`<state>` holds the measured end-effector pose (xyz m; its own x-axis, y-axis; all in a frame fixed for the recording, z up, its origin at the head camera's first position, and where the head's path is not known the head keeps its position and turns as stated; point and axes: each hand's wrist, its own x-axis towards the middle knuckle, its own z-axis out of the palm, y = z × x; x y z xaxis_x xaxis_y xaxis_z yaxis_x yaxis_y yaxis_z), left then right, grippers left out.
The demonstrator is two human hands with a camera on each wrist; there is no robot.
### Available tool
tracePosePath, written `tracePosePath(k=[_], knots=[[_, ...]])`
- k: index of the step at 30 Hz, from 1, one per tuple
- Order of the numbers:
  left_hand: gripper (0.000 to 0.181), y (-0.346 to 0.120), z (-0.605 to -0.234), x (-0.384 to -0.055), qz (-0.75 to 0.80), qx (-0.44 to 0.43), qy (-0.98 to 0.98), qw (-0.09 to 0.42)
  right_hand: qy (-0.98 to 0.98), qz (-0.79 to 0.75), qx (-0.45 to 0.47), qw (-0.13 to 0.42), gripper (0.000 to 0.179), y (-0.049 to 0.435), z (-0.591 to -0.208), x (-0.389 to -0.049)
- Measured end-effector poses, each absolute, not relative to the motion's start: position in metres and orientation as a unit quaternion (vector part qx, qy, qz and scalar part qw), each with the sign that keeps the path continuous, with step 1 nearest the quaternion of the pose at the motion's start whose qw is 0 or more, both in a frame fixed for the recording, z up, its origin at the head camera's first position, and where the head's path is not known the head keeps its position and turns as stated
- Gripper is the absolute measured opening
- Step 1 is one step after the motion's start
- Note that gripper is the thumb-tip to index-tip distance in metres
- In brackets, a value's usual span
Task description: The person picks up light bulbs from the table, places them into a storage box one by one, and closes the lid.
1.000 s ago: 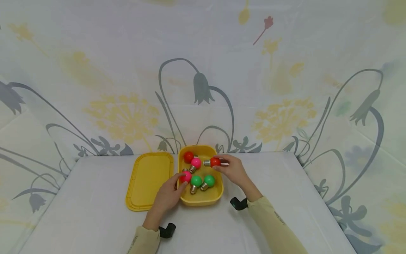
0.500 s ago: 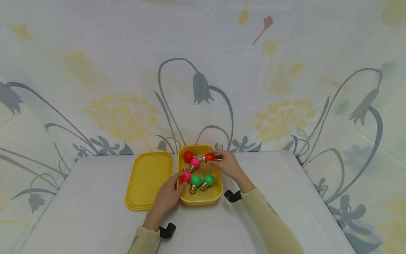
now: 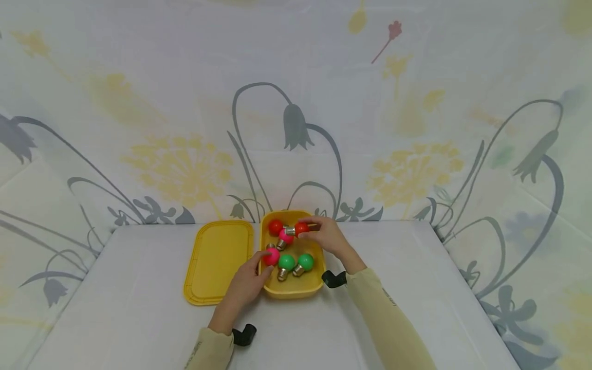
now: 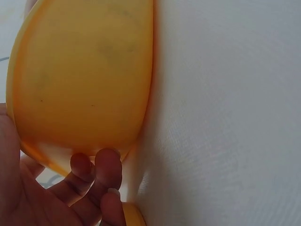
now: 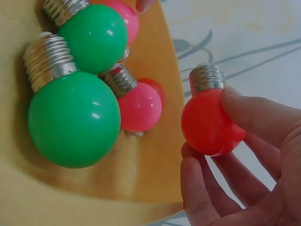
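In the head view, a yellow plastic box [image 3: 292,295] holds pink, green and red light bulbs with metal screw bases. My right hand [image 3: 326,237] pinches a red light bulb [image 5: 209,122] between thumb and fingers, its screw base pointing left over the box's far part. My left hand [image 3: 247,282] grips the box's left wall, thumb and index finger over the rim, other fingers curled against the outside [image 4: 84,84]. A pink bulb [image 3: 272,256] lies by those fingertips. Two green bulbs [image 3: 286,262] lie near the front, and another red bulb [image 3: 275,227] sits in the far left corner.
A flat yellow lid [image 3: 219,262] lies on the white tabletop [image 3: 139,288] left of the box. Behind the table hangs a flower-printed cloth [image 3: 296,61]. Black wrist mounts [image 3: 244,335] show beside both sleeves.
My right hand has moved left with the red bulb, bringing it from the box's right rim to above the far pink bulb. The left hand has stayed at the box's left side.
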<state>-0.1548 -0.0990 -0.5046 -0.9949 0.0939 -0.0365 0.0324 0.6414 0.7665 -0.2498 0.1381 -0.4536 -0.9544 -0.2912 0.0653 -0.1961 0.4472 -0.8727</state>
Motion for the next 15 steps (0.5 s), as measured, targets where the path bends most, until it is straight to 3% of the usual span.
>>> tracePosePath(k=[15], knots=[[0.046, -0.098, -0.501, -0.153, 0.437, 0.039, 0.897, 0.046, 0.858, -0.482, -0.16, 0.078, 0.036, 0.137, -0.46, -0.262]])
